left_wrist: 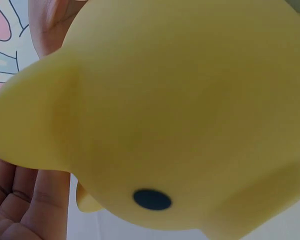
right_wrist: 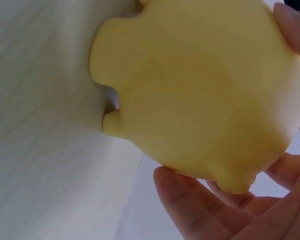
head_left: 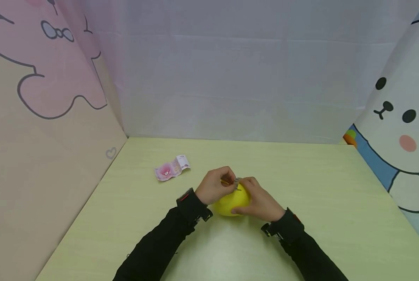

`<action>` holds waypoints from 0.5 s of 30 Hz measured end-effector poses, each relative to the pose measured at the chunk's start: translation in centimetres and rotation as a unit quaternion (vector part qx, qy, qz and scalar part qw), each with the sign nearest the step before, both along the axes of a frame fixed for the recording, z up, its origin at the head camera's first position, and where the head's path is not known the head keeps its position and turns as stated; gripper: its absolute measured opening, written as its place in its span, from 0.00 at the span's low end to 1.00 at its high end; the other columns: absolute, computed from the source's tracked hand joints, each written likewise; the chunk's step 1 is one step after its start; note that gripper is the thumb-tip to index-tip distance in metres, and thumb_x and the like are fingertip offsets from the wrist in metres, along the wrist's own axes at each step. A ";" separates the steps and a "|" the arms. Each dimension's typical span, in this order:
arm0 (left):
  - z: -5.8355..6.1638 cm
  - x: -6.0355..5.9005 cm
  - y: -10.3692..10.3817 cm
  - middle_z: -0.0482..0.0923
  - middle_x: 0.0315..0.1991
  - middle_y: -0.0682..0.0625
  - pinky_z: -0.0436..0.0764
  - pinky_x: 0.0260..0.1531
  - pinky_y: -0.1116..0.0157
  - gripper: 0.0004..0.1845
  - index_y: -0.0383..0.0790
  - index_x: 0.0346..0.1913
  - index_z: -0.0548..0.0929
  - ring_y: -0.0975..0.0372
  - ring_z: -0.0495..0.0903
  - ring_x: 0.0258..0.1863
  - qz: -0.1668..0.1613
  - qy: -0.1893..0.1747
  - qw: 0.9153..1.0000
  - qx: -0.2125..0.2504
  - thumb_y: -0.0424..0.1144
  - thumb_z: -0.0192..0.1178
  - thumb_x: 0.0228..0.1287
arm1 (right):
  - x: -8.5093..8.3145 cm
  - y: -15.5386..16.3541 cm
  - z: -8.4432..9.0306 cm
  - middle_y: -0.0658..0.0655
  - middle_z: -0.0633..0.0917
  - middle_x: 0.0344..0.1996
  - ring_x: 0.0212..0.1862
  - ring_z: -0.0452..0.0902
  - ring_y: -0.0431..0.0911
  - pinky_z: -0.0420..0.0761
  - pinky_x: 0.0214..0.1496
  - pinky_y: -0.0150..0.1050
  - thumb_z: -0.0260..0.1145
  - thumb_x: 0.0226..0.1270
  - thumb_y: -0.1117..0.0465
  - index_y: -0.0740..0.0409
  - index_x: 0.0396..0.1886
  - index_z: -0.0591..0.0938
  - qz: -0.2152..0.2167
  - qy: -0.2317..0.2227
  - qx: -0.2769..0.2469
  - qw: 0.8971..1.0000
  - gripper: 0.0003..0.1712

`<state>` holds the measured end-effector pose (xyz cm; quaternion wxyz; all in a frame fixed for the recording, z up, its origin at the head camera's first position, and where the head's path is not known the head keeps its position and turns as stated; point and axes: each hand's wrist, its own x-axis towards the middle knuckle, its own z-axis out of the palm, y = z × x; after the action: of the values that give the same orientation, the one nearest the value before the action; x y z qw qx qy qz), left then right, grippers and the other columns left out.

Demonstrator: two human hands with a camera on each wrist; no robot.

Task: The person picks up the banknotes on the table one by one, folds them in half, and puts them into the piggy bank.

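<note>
A round yellow piggy bank (head_left: pixel 232 205) stands on the table, with stubby feet and a dark eye (left_wrist: pixel 152 199) seen in the wrist views. My right hand (head_left: pixel 263 203) holds it from the right, thumb low on its side and fingers near its top. Above the bank, my left hand (head_left: pixel 216 185) pinches a small, thin, pale-grey piece (head_left: pixel 236 181). This piece is beside a dark slot (head_left: pixel 239 190) on top; whether it enters the slot I cannot tell. In the right wrist view, fingers (right_wrist: pixel 182 200) touch the bank's lower side.
A creased pink-and-white banknote (head_left: pixel 172 168) lies to the left, beyond my left hand. The pale wooden table (head_left: pixel 300 168) meets a white curtain (head_left: pixel 230 89) at its far edge. Cartoon-printed sheets hang at both sides.
</note>
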<state>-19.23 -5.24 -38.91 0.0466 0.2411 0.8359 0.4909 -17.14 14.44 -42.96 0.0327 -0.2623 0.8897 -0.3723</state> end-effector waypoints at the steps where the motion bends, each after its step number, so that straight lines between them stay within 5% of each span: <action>1: 0.0 0.0 0.0 0.81 0.37 0.47 0.81 0.45 0.68 0.06 0.39 0.36 0.78 0.62 0.79 0.38 0.000 0.001 1.000 0.001 0.29 0.66 0.61 | 0.0 0.0 0.0 0.59 0.69 0.59 0.48 0.71 0.45 0.78 0.49 0.38 0.79 0.51 0.49 0.54 0.68 0.69 0.000 -0.002 -0.002 1.000 0.46; 15: 0.0 -0.1 -0.1 0.81 0.36 0.47 0.78 0.40 0.72 0.05 0.38 0.40 0.79 0.62 0.78 0.35 -0.007 0.017 1.000 -0.012 0.31 0.64 0.64 | 0.2 0.0 0.1 0.60 0.68 0.58 0.48 0.72 0.46 0.78 0.50 0.38 0.78 0.52 0.49 0.56 0.72 0.65 0.000 -0.010 -0.004 1.000 0.51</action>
<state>-19.35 -5.36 -38.93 0.0389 0.2541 0.8409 0.4762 -16.92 14.46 -42.89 0.0403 -0.2586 0.8880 -0.3781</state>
